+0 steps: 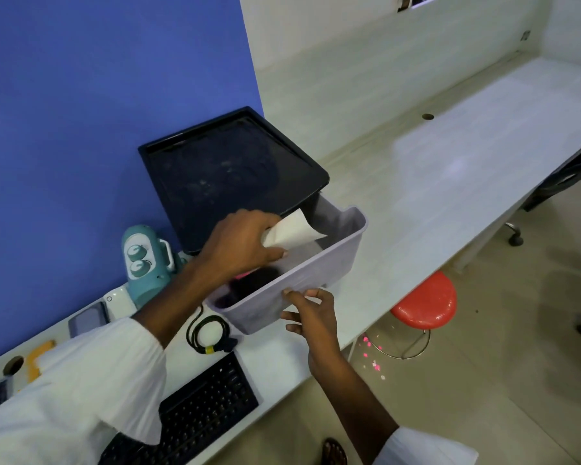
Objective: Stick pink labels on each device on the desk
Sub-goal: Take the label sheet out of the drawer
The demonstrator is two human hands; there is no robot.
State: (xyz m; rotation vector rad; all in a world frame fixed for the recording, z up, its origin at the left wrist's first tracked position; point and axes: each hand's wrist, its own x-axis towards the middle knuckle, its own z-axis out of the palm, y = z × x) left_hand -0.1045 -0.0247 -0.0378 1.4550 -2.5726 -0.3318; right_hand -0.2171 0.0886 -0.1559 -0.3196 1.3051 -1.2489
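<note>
Now, left hand [245, 243] gripping white paper [297, 229] over bin [316, 273], right hand [312, 317], fingers relaxed, touching its wall

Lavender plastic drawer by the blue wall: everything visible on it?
The drawer is pale lavender-grey matte plastic, rounded corners, lipped rim. It stands pulled out from a black tray-topped unit on the white desk. Inside, something dark with a pink glimpse. The left hand holds white paper over its opening; the right hand touches its front wall.
</note>
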